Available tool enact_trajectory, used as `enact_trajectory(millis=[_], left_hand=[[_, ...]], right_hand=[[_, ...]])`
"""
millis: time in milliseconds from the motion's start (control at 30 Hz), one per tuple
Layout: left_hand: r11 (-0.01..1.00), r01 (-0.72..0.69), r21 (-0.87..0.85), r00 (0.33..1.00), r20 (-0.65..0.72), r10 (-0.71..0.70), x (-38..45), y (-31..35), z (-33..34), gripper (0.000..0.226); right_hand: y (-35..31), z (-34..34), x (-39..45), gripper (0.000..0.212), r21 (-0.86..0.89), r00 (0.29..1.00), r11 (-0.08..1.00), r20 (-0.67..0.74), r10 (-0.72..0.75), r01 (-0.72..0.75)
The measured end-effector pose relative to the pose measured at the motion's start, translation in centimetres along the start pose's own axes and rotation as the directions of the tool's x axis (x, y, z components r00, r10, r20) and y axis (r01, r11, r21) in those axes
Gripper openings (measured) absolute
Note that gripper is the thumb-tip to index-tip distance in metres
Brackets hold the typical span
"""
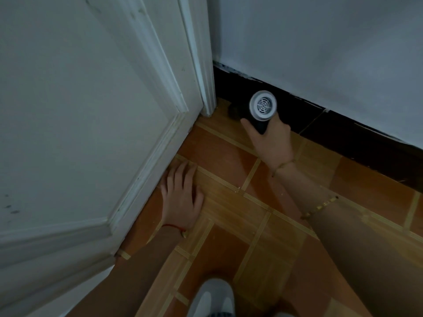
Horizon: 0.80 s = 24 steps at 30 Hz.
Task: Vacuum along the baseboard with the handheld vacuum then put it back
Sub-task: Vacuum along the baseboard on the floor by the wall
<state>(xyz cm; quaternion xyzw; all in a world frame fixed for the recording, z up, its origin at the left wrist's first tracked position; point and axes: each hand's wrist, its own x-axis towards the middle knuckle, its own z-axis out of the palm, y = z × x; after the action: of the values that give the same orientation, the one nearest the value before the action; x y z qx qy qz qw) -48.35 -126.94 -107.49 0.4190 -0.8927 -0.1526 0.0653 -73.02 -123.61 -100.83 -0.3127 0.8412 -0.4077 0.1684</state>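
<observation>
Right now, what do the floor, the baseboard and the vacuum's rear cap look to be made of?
Floor: looks like glazed ceramic tile, orange-brown with wood-grain strips; it has a faint sheen and grid lines. Baseboard: black and glossy, possibly tile, given a thin vertical joint; unsure. Rear cap of the handheld vacuum in the right hand: likely moulded light-grey plastic, with a slotted grille.
</observation>
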Motion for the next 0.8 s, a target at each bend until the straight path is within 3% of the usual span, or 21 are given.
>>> enact_trajectory(millis=[100,300,567,800], left_hand=[[1.000,0.003,0.000,1.000,-0.009,-0.003,0.0,0.1,0.0,0.052],[1.000,-0.003,-0.014,1.000,0.000,0.003,0.0,-0.1,0.1,0.052],[1.000,-0.016,-0.012,1.000,0.000,0.016,0.0,-0.1,0.0,0.053],[0.999,-0.029,-0.030,0.999,-0.043,0.028,-0.5,0.2,-0.3,0.050]], right_hand=[[0.3,-0.3,-0.5,0.067,0.015,1.000,1.000,-0.025,0.006,-0.006],[-1.7,1.9,1.5,0.065,0.038,0.997,0.998,0.060,-0.053,0.051],[0.4,-0.1,-1.1,0.066,0.038,1.000,0.999,-0.005,0.010,-0.010],[-1.7,0.9,-2.4,0.056,0.096,0.951,0.994,0.297,-0.081,0.055]])
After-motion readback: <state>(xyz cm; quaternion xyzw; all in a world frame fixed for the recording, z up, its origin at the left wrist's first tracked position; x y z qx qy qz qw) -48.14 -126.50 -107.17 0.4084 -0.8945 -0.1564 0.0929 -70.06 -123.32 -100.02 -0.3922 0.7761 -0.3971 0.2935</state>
